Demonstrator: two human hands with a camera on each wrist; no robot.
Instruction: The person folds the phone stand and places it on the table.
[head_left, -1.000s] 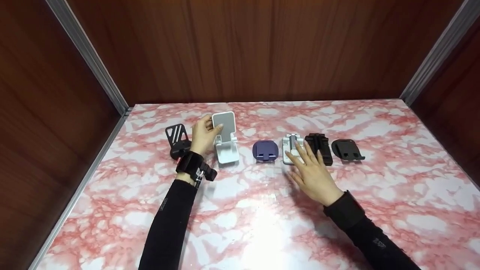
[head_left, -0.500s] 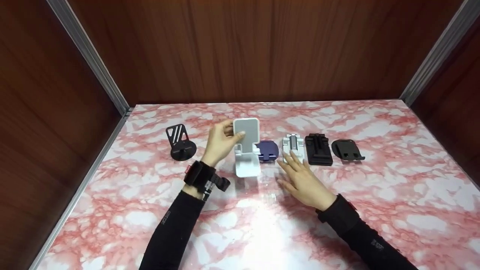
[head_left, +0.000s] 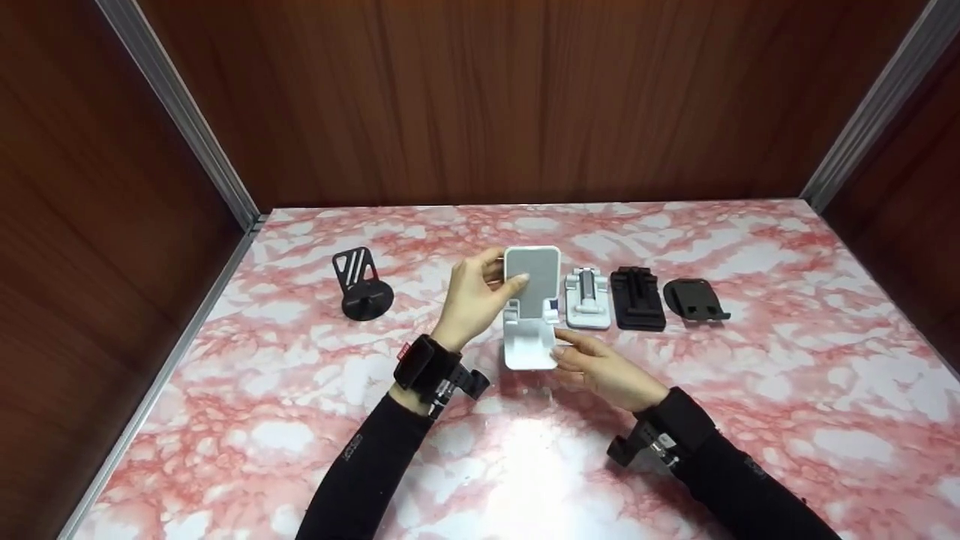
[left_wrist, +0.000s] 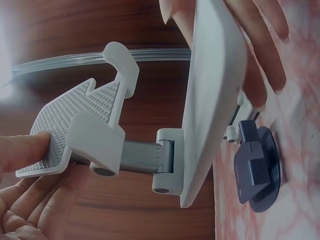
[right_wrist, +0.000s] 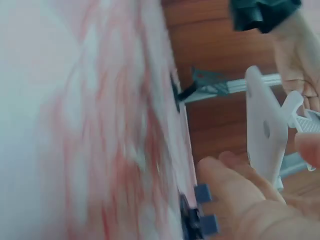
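An unfolded white phone stand (head_left: 530, 346) with a grey pad is held up off the table at the middle of the head view. My left hand (head_left: 471, 298) pinches its upper plate, thumb on the grey pad, other fingers behind. At the base's right edge is my right hand (head_left: 611, 373); its thumb lies over the edge and its fingers reach beneath, as the left wrist view shows too. Behind the base, a purple phone stand (left_wrist: 256, 170) rests folded on the table, almost wholly hidden in the head view.
A black round-based phone stand (head_left: 367, 300) stands unfolded on the left of the marbled table (head_left: 300, 450). To the right lie a folded white stand (head_left: 588, 311), a folded black stand (head_left: 637, 300) and a dark round stand (head_left: 696, 300). Wooden panels (head_left: 525, 105) enclose the table.
My left hand has brought the white phone stand rightward and nearer, in front of the purple one. My right hand has left the folded white stand and taken the held stand's base edge.
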